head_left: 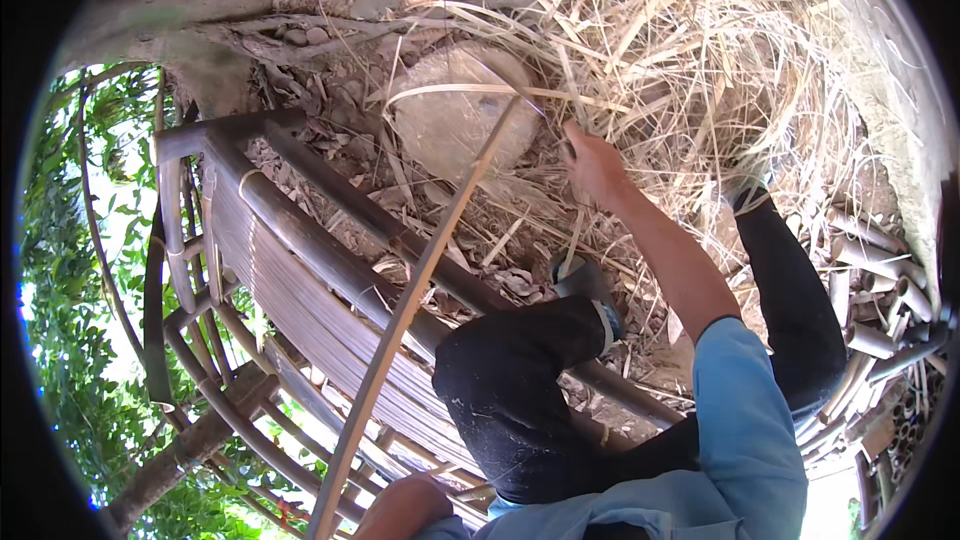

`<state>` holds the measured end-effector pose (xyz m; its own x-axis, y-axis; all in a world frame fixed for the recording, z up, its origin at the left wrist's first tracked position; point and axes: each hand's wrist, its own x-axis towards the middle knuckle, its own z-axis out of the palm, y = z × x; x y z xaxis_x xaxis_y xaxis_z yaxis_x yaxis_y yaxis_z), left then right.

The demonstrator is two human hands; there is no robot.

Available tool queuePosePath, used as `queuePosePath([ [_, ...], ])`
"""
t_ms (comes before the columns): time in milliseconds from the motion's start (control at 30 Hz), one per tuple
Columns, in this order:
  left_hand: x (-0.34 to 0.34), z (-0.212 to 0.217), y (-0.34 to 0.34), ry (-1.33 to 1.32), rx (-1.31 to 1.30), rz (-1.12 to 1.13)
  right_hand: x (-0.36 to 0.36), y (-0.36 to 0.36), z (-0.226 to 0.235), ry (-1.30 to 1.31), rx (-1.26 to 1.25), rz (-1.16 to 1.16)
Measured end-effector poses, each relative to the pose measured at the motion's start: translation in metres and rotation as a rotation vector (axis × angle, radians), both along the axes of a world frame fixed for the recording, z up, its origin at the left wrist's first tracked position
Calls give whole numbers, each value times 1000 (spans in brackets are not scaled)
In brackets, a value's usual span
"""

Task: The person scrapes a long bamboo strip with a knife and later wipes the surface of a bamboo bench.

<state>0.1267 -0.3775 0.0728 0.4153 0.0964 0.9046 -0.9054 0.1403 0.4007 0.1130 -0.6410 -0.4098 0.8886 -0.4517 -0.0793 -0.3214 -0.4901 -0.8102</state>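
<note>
"One long, narrow, brown strip of wood or bamboo (400, 318) is seen running from the lower edge to the round, flat-topped, pale wooden stump (440, 135). Step in hand?"

"Paring or splitting, by judgement. A thin, dark, blade-like edge (500, 78) is noted at the strip's far end, over the stump."

"Hands?"

"The bare right hand (597, 168) is placed just beside the stump, fingers apparently curled; what is gripped cannot be told. Beside the strip's near end, the left hand or forearm (405, 508) is cut off by the frame; its grip cannot be told."

"Next move?"

"A steadied strip and a well-controlled edge would seem to be called for."

"Textures?"

"Dry, curling, straw-coloured shavings (660, 50) are heaped loosely beyond the hand. Slender slats are set between smooth, rounded poles in the brown bamboo bench (300, 280). Hollow, pale bamboo lengths (868, 340) are piled at right."
</note>
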Motion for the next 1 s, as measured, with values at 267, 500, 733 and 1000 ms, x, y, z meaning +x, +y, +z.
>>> queuePosePath([
  [267,3,3,-10,-38,-40,11,-2,36,81,-43,-29,35],
  [500,7,12,-16,-141,-150,5,-22,63,188,-353,-78,185],
  [733,-5,13,16,1,6,31,-15,51,128,-305,-182,60],
  [1000,2,9,4,28,-3,-24,-15,4,2,84,-169,-45],
])
